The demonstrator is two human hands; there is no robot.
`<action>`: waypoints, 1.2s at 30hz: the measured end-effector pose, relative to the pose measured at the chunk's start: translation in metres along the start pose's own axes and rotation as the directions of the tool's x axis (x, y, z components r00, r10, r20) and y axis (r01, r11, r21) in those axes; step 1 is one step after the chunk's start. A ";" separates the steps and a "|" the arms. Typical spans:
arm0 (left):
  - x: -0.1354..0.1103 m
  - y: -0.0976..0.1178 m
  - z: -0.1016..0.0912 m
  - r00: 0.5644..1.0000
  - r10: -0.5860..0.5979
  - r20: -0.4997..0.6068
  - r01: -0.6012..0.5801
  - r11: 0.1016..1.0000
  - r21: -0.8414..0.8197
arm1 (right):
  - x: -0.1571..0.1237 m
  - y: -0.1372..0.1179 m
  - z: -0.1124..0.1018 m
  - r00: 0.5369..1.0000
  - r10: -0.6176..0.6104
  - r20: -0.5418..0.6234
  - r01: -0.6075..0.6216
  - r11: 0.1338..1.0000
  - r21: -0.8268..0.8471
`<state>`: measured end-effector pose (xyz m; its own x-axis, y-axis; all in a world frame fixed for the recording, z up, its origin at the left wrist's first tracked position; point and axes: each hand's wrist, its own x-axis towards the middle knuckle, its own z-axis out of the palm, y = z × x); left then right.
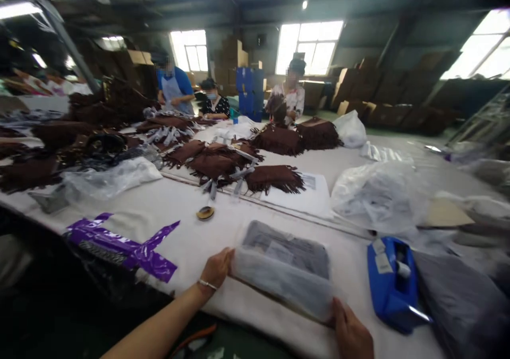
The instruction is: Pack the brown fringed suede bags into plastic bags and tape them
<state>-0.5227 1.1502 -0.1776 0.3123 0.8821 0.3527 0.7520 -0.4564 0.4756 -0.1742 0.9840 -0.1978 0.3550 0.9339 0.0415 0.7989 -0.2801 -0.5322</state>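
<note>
A clear plastic bag with a folded grey garment (285,266) lies on the white table (191,237) in front of me. My left hand (216,268) grips the bag's left edge, with a thin bracelet on the wrist. At the bag's near right corner my right hand (350,331) holds the folded-over flap, fingers closed on the plastic.
A blue tape dispenser (392,282) stands right of the bag, a grey bagged pile (462,300) beyond it. Purple tape strips (123,247) hang at the table's left edge. Brown fringed pieces (223,165), plastic bags (378,194) and a small tape roll (205,213) lie farther back. Three people (173,85) work at the far end.
</note>
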 end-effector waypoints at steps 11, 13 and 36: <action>0.061 0.066 0.000 0.929 0.351 0.117 -0.356 0.934 0.024 | 0.000 -0.004 0.007 0.977 -0.212 -0.007 0.175 0.826 -0.536; 0.063 0.082 0.020 0.891 0.401 0.213 -0.390 0.916 -0.092 | 0.000 -0.005 0.006 0.984 -0.175 -0.013 0.147 0.865 -0.480; 0.068 0.067 0.074 0.915 0.388 0.108 -0.360 0.908 -0.212 | 0.039 0.072 -0.115 0.683 0.539 -0.493 -0.275 0.815 0.510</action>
<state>-0.4084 1.1877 -0.1812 0.6408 0.6425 0.4203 0.4471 -0.7573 0.4760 -0.0467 0.9742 -0.1373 0.9123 0.3778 0.1582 0.3058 -0.3713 -0.8767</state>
